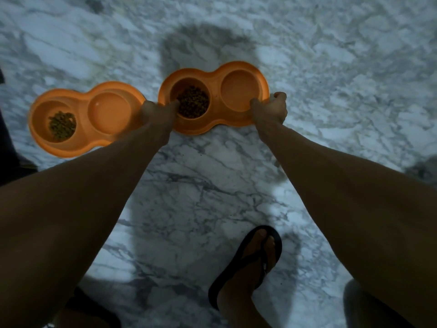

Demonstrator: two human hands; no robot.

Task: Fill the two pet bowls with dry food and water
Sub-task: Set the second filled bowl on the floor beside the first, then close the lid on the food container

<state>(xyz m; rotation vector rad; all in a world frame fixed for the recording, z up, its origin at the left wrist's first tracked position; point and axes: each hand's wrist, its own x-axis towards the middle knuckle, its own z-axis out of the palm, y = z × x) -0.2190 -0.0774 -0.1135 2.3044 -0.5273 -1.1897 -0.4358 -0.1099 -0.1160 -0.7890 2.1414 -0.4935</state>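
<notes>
Two orange double pet bowls are over the marble floor. The right double bowl (214, 74) has brown dry food (192, 101) in its left cup and water (240, 91) in its right cup. My left hand (157, 112) grips its left end, thumb inside the food cup. My right hand (272, 108) grips its right end at the rim. I cannot tell whether this bowl touches the floor. The left double bowl (81, 102) rests on the floor, with dry food (62, 125) in its left cup and water (109, 110) in its right cup.
White and grey marble floor (201, 185) lies all around. My foot in a black flip-flop (250, 259) stands at the bottom middle. A dark object (9, 150) sits at the left edge beside the left bowl.
</notes>
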